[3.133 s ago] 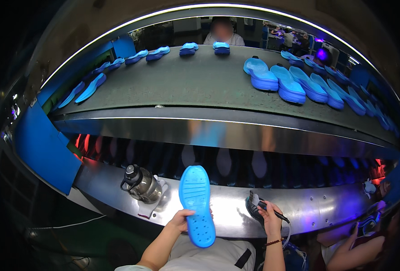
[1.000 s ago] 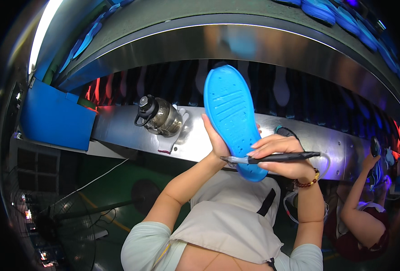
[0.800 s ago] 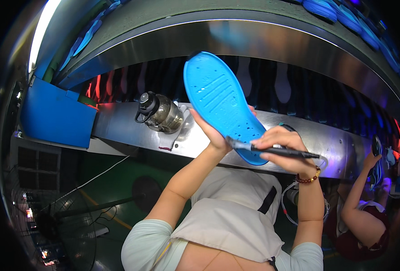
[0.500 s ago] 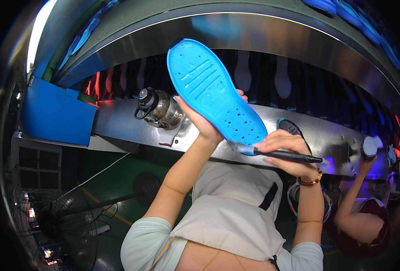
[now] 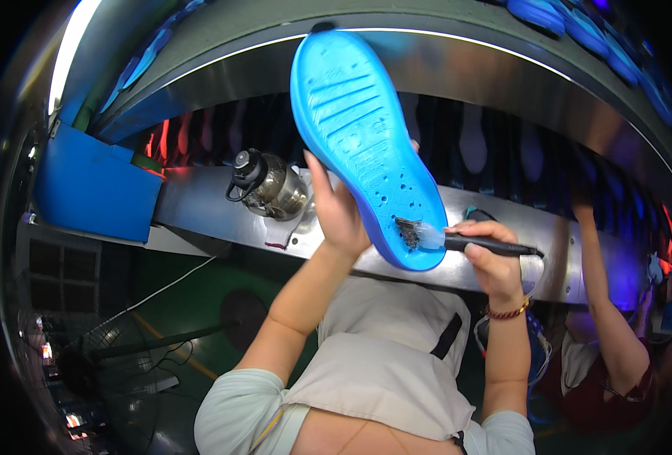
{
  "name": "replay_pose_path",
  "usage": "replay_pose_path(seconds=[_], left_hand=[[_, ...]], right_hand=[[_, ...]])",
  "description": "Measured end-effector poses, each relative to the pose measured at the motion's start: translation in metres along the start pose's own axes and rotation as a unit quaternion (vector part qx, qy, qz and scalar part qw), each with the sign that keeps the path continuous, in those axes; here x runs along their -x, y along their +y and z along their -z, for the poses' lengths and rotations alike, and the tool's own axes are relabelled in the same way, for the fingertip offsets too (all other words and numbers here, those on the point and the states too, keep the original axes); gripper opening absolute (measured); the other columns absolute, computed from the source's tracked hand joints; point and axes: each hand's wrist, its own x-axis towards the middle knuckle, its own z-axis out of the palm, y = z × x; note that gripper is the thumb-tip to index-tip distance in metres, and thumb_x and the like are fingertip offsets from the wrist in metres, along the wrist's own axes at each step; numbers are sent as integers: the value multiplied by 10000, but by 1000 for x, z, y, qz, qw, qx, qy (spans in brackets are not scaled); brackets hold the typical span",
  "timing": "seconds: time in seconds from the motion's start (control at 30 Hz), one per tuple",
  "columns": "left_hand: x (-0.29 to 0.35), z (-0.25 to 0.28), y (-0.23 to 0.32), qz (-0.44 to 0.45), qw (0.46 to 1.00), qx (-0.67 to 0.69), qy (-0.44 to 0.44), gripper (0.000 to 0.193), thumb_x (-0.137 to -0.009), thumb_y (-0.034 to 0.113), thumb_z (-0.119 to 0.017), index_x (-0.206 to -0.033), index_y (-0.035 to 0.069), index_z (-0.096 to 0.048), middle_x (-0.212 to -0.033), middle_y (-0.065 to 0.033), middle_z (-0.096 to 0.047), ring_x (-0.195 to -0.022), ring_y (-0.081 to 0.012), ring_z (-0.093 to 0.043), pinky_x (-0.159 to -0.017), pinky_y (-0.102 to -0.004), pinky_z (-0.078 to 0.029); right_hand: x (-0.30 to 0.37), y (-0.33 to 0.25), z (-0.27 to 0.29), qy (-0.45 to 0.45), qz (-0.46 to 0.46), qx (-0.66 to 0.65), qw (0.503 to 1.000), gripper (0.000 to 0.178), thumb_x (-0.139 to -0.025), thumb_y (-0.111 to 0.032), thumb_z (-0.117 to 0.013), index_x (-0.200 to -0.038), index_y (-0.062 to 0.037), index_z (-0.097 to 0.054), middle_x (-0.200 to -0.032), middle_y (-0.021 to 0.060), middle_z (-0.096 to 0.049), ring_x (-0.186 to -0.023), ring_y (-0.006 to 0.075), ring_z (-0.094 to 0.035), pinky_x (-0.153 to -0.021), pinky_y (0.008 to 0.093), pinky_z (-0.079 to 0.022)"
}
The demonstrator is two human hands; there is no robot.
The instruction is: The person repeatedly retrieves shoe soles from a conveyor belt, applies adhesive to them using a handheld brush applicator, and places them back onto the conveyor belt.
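A bright blue shoe sole (image 5: 355,125) is held up at a slant, its ribbed and pitted face toward me. My left hand (image 5: 341,216) grips it by the left edge with the thumb showing, while most of the other fingers are hidden behind it. In my right hand (image 5: 494,250) is a brush (image 5: 457,241) with a black handle and a pale clear ferrule. Its dark bristles touch the sole's face close to the lower end, among the small holes.
A steel ledge (image 5: 199,201) runs below a dark opening with hanging soles. On it stands a black-capped bottle (image 5: 268,188), right of a blue box (image 5: 97,186). A dark insole-like piece (image 5: 490,214) lies behind my right hand. A co-worker's arm (image 5: 600,265) reaches in at right.
The sole has moved up and turned more upright. The brush has gone from the sole's lower edge onto its face. The co-worker's arm has swung up into the dark opening.
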Motion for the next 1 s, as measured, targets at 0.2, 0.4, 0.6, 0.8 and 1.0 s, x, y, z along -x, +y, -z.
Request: replay_pose_path(seconds=[0.2, 0.4, 0.6, 0.8, 1.0], left_hand=[[20, 26, -10, 47, 989, 32, -134, 571, -852, 322, -454, -1305, 20, -284, -1188, -146, -491, -1047, -225, -526, -892, -350, -432], [1, 11, 12, 203, 967, -36, -146, 511, -852, 293, -467, -1254, -9, -373, -1107, -156, -544, -959, -218, -573, -842, -328, -463], [-6, 6, 24, 410, 894, -143, -108, 504, -812, 333, -529, -1151, -37, -491, -1064, -170, -562, -915, -224, -583, -831, -315, -459], [-12, 3, 29, 470, 827, -283, -124, 564, -791, 387, -536, -1160, -36, -484, -1093, -173, -545, -942, -211, -558, -833, -307, -439], [-10, 8, 40, 453, 847, -267, -82, 572, -801, 375, -516, -1179, -52, -475, -1134, -190, -532, -983, -228, -546, -879, -316, -419]], right_hand=[[6, -18, -28, -46, -10, 112, 993, 245, -731, 28, -630, -973, 55, -606, -989, 167, -625, -891, 196, -611, -833, 287, -471], [-8, -42, -21, -106, -3, 239, 965, 207, -713, 38, -643, -919, 18, -636, -933, 148, -645, -821, 214, -640, -741, 283, -506], [-11, -73, -10, -260, 51, 310, 913, 195, -712, 8, -655, -906, -8, -647, -913, 132, -652, -855, 251, -639, -764, 297, -502], [-20, -83, -9, -335, 11, 411, 848, 190, -703, -13, -655, -890, 14, -642, -931, 161, -643, -904, 265, -626, -781, 316, -494], [-21, -65, 5, -266, 48, 357, 894, 186, -732, -22, -624, -915, 10, -635, -955, 163, -636, -898, 272, -626, -804, 325, -484]])
